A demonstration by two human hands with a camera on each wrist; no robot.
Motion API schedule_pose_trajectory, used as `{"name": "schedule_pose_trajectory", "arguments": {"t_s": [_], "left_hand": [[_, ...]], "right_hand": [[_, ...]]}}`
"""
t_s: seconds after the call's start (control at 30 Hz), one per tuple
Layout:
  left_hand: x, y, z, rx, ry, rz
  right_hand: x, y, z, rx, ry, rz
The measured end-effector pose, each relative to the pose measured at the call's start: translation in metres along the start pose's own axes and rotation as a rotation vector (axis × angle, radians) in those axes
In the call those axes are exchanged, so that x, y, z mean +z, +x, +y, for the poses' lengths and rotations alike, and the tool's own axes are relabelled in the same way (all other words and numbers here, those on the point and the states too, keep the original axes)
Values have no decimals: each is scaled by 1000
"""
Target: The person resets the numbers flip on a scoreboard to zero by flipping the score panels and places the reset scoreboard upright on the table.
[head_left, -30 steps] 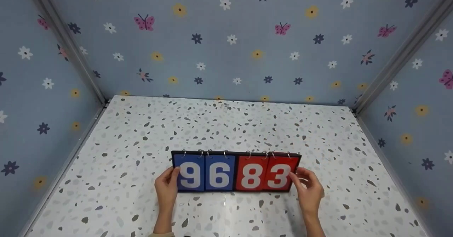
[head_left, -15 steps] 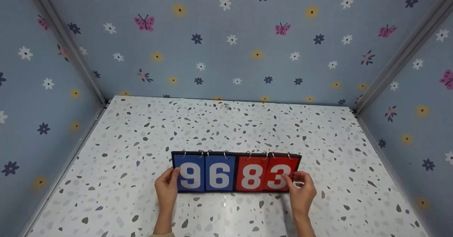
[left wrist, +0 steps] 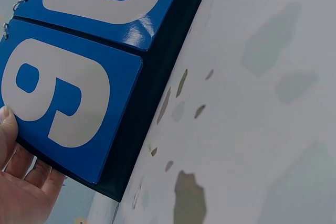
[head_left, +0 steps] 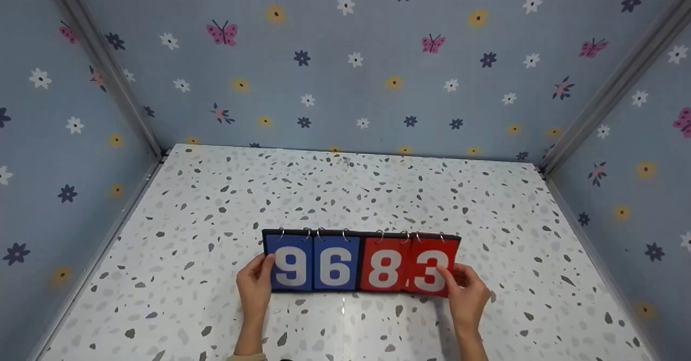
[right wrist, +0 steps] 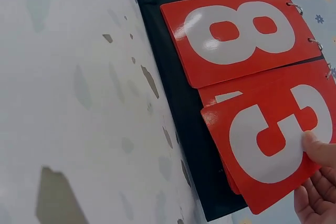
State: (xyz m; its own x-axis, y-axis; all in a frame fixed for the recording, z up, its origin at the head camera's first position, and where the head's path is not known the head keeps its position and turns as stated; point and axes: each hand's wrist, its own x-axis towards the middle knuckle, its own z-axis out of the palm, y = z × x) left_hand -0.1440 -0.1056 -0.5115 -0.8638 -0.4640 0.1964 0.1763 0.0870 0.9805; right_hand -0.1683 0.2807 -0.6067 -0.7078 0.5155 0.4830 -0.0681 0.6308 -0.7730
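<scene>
A black flip scoreboard point(head_left: 358, 264) stands on the table, showing 9 and 6 on blue cards and 8 and 3 on red ones. My left hand point(head_left: 252, 285) grips its left edge, thumb on the front beside the blue 9 card point(left wrist: 58, 93), fingers behind. At the other end my right hand point(head_left: 468, 299) pinches the red 3 card point(right wrist: 273, 145), thumb on its face. That card is lifted askew from its stack, and part of another red card point(right wrist: 223, 94) shows beneath it, beside the red 8 card point(right wrist: 241, 35).
The white speckled table point(head_left: 345, 193) runs back to a blue wall point(head_left: 378, 69) patterned with flowers and butterflies. Similar panels rise at the left point(head_left: 43, 150) and right point(head_left: 637, 188), joined by grey posts. Metal rings point(head_left: 346, 235) line the scoreboard's top edge.
My right hand shifted left over the 3 card, then back right with it pinched, and the card's lower part has swung outward from its stack. My left hand has stayed in place.
</scene>
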Motion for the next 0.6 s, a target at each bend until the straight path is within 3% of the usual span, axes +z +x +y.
{"name": "schedule_pose_trajectory", "arguments": {"t_s": [0.13,0.4,0.47,0.6], "left_hand": [[0,0,0,16,-6,-4],[0,0,0,17,-26,-6],[0,0,0,16,-23,-6],[0,0,0,23,-29,-6]], "right_hand": [[-7,-1,-7,-71,-88,-17],[-48,-2,-80,-105,104,-181],[-51,-1,-78,-105,155,-217],[-53,4,-51,-99,189,-310]]}}
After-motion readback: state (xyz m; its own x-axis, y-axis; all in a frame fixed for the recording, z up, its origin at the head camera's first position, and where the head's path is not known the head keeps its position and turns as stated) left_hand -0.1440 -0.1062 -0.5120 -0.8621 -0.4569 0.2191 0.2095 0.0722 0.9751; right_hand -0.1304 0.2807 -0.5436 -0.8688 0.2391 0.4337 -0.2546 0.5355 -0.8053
